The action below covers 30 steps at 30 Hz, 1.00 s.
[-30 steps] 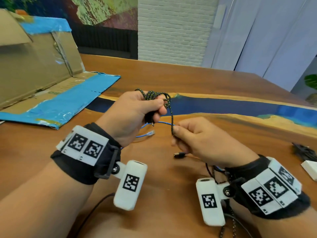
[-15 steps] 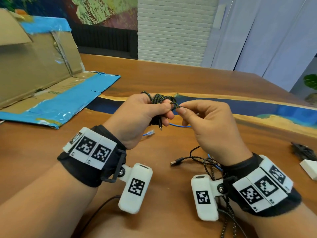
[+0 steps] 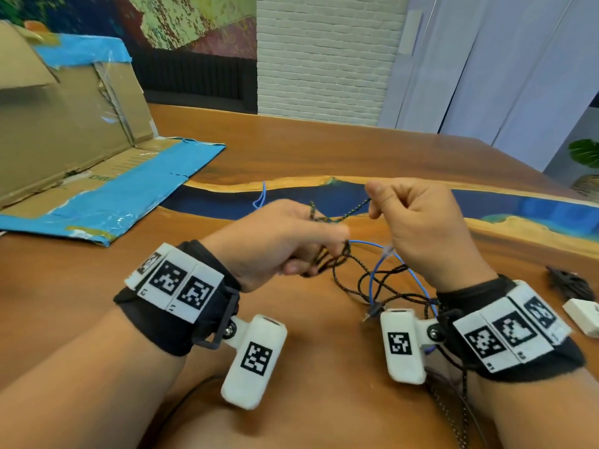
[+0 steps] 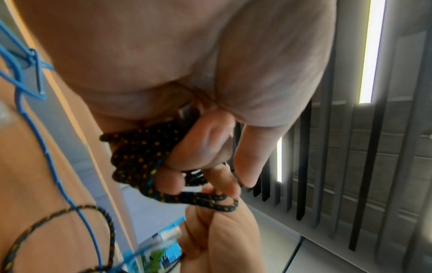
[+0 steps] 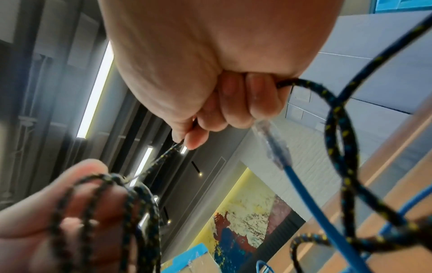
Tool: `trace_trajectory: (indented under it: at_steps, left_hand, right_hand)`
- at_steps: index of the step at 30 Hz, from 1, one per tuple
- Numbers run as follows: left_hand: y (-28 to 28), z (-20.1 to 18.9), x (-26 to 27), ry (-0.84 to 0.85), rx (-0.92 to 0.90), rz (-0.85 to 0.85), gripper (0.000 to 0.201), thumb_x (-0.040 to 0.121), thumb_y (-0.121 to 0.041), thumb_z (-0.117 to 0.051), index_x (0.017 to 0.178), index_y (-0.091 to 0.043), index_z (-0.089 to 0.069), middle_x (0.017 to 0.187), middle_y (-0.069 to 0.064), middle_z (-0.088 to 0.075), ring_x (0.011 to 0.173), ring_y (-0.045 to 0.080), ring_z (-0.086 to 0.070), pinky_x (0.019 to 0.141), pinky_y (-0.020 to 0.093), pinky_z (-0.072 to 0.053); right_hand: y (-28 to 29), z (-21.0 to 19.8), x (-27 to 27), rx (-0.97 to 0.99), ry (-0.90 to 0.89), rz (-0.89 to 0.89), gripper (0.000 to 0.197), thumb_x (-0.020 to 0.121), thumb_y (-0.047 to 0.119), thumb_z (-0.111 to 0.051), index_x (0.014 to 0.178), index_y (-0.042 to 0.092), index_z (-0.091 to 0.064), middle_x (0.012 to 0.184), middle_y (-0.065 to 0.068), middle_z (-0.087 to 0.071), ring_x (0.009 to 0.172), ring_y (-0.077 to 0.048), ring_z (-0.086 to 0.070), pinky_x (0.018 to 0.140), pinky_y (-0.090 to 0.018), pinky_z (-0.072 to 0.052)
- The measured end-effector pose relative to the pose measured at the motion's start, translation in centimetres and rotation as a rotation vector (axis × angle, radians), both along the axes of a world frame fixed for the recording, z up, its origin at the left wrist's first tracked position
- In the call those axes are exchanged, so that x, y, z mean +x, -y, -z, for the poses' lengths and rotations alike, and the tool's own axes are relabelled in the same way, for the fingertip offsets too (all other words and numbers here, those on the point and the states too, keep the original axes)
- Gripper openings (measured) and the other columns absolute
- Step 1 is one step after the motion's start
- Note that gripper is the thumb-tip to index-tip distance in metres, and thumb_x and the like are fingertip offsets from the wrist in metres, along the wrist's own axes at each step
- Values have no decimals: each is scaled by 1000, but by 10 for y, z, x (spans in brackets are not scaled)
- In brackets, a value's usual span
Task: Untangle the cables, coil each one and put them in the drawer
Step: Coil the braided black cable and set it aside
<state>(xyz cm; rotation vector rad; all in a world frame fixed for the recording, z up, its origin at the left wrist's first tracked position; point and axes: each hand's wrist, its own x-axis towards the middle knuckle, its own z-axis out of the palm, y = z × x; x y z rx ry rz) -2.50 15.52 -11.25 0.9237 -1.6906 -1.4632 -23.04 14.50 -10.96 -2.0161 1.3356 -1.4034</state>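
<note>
— Where's the braided cable [image 3: 348, 212]?

— Mid-table: left hand [image 3: 275, 241] grips its loops, right hand [image 3: 418, 222] at three o'clock pinches a strand.

— Advice?

— I'd keep the wrap taut and slip the blue cable [image 3: 398, 264] free first.
</note>
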Motion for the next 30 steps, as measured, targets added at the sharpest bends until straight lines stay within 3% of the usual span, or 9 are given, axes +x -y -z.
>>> trace_trajectory:
  at_steps: [5,9,11,15,19,21,25,27,30]
  left_hand:
    - [-7,-8,-4,-305,123,13,27,91,-29,-55,79,-9,-68,43,-5,-33,35,9,-37,58,23,-48]
    - [-5,-17,1,-632,183,-55,24,90,-27,-51,84,-8,-64,55,1,-53,65,22,-71,72,28,-60]
    - [-3,-17,2,-692,184,-67,21,89,-26,-52,86,-8,-62,62,3,-59,76,25,-74,79,30,-61]
    - [-3,-13,3,-585,147,-36,27,100,-23,-44,85,-9,-61,56,-1,-48,50,15,-51,72,28,-47]
    - [-7,-9,-3,-505,164,60,29,93,-21,-50,76,-6,-69,53,1,-35,44,12,-38,47,19,-40]
    - [-9,-7,-4,-451,185,85,27,91,-21,-53,71,-7,-65,58,3,-34,44,11,-35,43,18,-35]
    - [-9,-6,-3,-425,197,92,29,86,-18,-53,57,-13,-53,53,1,-29,40,14,-35,49,20,-43]
    - [-12,-5,-4,-383,152,114,31,80,-15,-54,50,-16,-46,43,-2,-30,39,16,-38,57,23,-49]
    - [-16,-4,-7,-322,104,162,39,77,-9,-58,42,-17,-41,40,3,-39,42,21,-51,64,26,-52]
  right_hand:
    - [7,13,10,15,11,-69,40,105,34,-54,69,27,-67,52,2,-37,45,-10,-36,51,-33,-37]
    - [0,13,16,150,47,-279,30,109,24,-48,102,33,-76,64,-2,-47,48,-12,-39,47,-25,-39]
    - [-2,14,20,203,78,-339,33,110,22,-43,117,32,-73,68,-4,-52,46,-9,-37,45,-16,-37]
    - [-10,11,31,297,297,-461,27,105,43,-45,96,37,-70,63,1,-49,44,-7,-29,44,-19,-26]
    - [-23,3,33,301,286,-623,28,97,15,-52,107,-7,-67,67,4,-71,43,5,-55,45,-5,-39]
    - [-23,5,32,306,251,-603,26,95,10,-60,105,-13,-67,64,2,-72,44,5,-55,45,-6,-37]
    - [-16,13,28,311,331,-510,25,80,18,-80,86,2,-62,59,-17,-55,49,-18,-41,43,-21,-31]
    - [-14,13,27,345,408,-527,31,75,14,-76,85,-7,-56,64,-21,-57,56,-25,-43,46,-27,-26]
    - [-14,11,28,382,429,-575,52,75,14,-71,98,-26,-49,78,-51,-50,64,-42,-49,51,-50,-22]
